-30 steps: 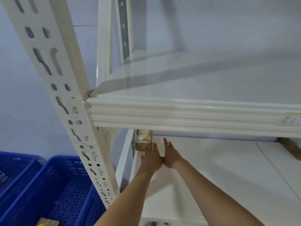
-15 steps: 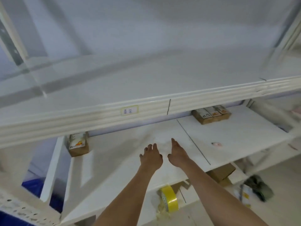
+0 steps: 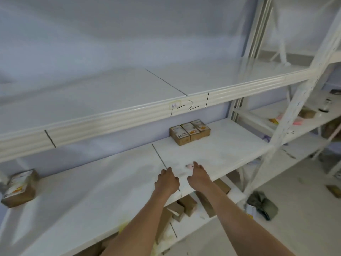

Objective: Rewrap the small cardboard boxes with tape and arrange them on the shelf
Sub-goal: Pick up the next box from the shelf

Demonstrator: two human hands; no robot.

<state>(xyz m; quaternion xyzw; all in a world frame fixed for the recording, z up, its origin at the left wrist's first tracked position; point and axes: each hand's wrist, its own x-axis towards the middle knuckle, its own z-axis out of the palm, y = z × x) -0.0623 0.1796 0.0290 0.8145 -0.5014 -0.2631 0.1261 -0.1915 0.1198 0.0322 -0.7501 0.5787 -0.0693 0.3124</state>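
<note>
Both hands, left [image 3: 167, 181] and right [image 3: 199, 177], hover loosely curled and empty above the shelf [image 3: 92, 196]; we judge the three boxes [image 3: 190, 132] light, stiff, best gripped across opposite sides.

three brown boxes [image 3: 190, 132] abut; a fourth, blurry [image 3: 19, 188], far left.

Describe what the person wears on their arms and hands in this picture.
Nothing shows on either: the left hand and right hand are bare, with no gloves, rings or watch in view. Both forearms are uncovered as far as the picture reaches, with no sleeves showing.
</note>
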